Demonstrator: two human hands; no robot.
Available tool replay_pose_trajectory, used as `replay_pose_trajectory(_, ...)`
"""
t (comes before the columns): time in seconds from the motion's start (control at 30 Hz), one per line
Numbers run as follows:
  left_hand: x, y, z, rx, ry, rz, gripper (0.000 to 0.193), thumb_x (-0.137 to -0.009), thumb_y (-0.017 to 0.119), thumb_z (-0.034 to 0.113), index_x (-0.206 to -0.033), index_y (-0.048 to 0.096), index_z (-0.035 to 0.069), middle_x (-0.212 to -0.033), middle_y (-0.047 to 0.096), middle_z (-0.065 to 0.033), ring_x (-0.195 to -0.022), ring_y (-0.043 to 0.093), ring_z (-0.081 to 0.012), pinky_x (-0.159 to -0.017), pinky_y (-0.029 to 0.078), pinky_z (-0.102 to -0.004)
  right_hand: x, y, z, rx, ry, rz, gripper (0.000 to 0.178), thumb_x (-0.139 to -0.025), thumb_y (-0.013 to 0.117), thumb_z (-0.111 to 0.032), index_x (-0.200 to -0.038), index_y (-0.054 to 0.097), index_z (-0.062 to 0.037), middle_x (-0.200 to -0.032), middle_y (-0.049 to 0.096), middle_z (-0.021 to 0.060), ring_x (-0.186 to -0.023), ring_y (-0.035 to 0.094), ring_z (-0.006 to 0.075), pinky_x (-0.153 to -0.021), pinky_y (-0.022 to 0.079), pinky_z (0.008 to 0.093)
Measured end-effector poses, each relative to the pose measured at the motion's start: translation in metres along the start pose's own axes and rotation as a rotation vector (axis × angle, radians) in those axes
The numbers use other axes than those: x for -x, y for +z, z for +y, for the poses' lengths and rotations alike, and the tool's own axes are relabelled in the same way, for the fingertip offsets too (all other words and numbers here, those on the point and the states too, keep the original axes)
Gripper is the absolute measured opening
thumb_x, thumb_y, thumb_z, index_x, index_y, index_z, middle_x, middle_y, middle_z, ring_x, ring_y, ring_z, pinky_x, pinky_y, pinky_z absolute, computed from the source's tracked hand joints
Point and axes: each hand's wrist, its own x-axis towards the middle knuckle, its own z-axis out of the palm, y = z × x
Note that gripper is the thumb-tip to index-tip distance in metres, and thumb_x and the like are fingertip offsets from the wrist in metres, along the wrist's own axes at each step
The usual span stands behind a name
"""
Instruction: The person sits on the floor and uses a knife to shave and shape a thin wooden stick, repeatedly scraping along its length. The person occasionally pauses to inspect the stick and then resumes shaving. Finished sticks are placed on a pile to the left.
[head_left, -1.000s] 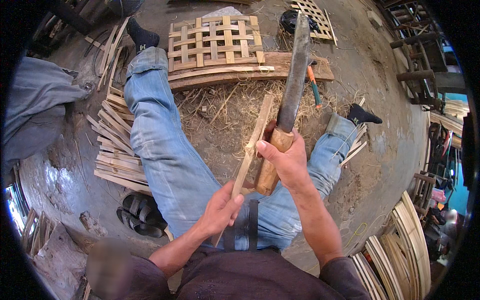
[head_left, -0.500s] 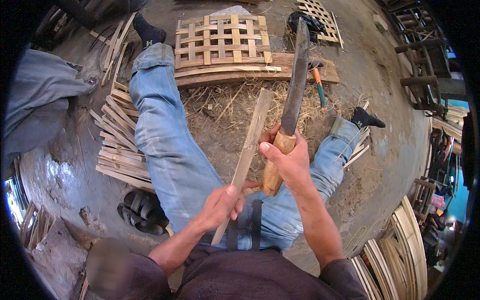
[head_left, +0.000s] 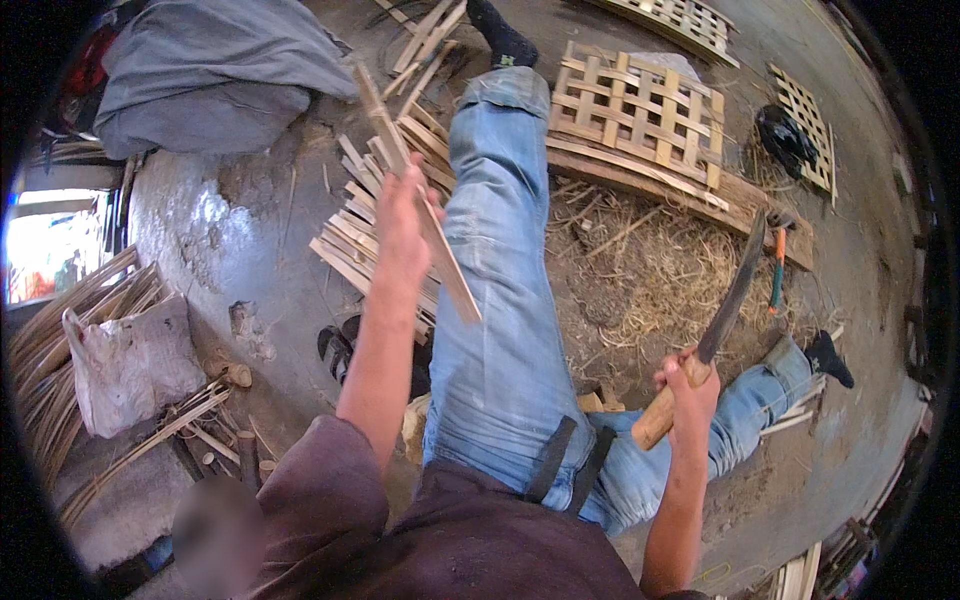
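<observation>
My left hand is closed round a flat bamboo strip, held out to the left over a fanned pile of similar strips beside my left leg. The strip slants, its lower end in front of my jeans. My right hand grips the pale wooden handle of a large knife above my right thigh. Its long dark blade points up and away, the tip near a wooden plank. On that plank's far side lies an openly woven bamboo panel.
A hammer with an orange and green handle lies by the plank's right end. Shavings cover the floor between my legs. Black sandals lie left of my leg. A grey cloth and a whitish sack lie further left.
My left hand has carried the strip from my lap up and left to the strip pile. My right hand keeps the knife, now further from the strip. The view has swung left.
</observation>
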Motion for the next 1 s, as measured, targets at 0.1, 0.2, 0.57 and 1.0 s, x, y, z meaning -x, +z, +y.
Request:
replay_pose_trajectory(0.1, -0.099, -0.095, 0.006, -0.452, 0.183, 0.223, 0.045, -0.092, 0.059, 0.024, -0.129, 0.049, 0.0, -0.112, 0.056, -0.0136, -0.097, 0.057, -0.0216, -0.083, 0.049, -0.0367, 0.012, 0.002, 0.012, -0.013, 0.066, -0.009, 0.03, -0.083, 0.068, -0.003, -0.106, 0.05, -0.0042, -0.084, 0.06, 0.0053, -0.067, 0.062, 0.0152, -0.059, 0.049, 0.0284)
replay_pose_trajectory(0.2, -0.152, -0.182, -0.04, -1.268, 0.237, 0.822, 0.055, -0.089, 0.061, 0.025, -0.135, 0.046, 0.0, -0.132, 0.05, -0.0288, -0.122, 0.05, -0.0363, -0.106, 0.036, -0.0428, 0.015, -0.005, 0.032, -0.033, 0.115, -0.029, 0.028, -0.084, 0.067, -0.004, -0.105, 0.048, -0.0052, -0.083, 0.058, 0.0056, -0.067, 0.06, 0.015, -0.059, 0.049, 0.0281)
replay_pose_trajectory(0.57, -0.108, -0.176, -0.141, -1.17, 0.326, 0.469, 0.022, -0.084, 0.064, 0.021, -0.104, 0.067, 0.011, -0.095, 0.07, -0.0114, -0.09, 0.067, -0.0275, -0.08, 0.051, -0.0384, 0.017, -0.013, 0.04, -0.073, 0.147, 0.058, 0.031, -0.085, 0.066, -0.001, -0.11, 0.048, -0.0031, -0.086, 0.058, 0.007, -0.066, 0.06, 0.0163, -0.059, 0.049, 0.029)
replay_pose_trajectory(1.0, -0.124, -0.222, -0.16, -1.086, 0.429, 0.8, 0.046, -0.088, 0.059, 0.023, -0.128, 0.053, 0.002, -0.109, 0.062, -0.0209, -0.112, 0.056, -0.0352, -0.095, 0.045, -0.0422, 0.024, 0.001, 0.041, -0.064, 0.141, 0.032, 0.026, -0.085, 0.064, -0.002, -0.106, 0.049, -0.0058, -0.083, 0.058, 0.0054, -0.067, 0.06, 0.0154, -0.06, 0.049, 0.0275)
